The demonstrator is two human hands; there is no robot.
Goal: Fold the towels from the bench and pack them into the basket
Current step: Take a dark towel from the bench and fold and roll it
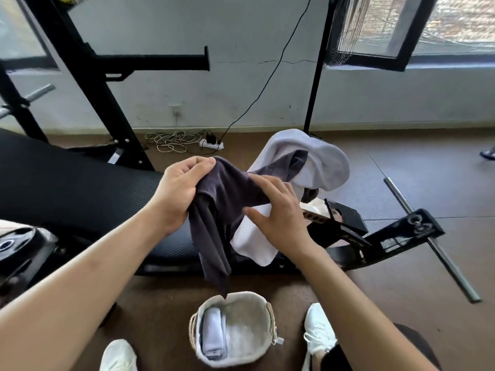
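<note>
Basket (pixel 249 307) holds folded pale towel (pixel 213 333); dark towel (pixel 214 231) hangs above.

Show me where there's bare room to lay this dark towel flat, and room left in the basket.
The bench pad left of the left hand is bare. The basket is free right of the rolled towel. Crowded on the right: white towel, pale heap.

A dark grey towel (pixel 214 210) hung bunched above the basket (pixel 241 309) holding one folded pale towel (pixel 213 336); a white towel (pixel 254 236) and a lavender towel (pixel 326 162) lay on the tabletop (pixel 67 188).
</note>
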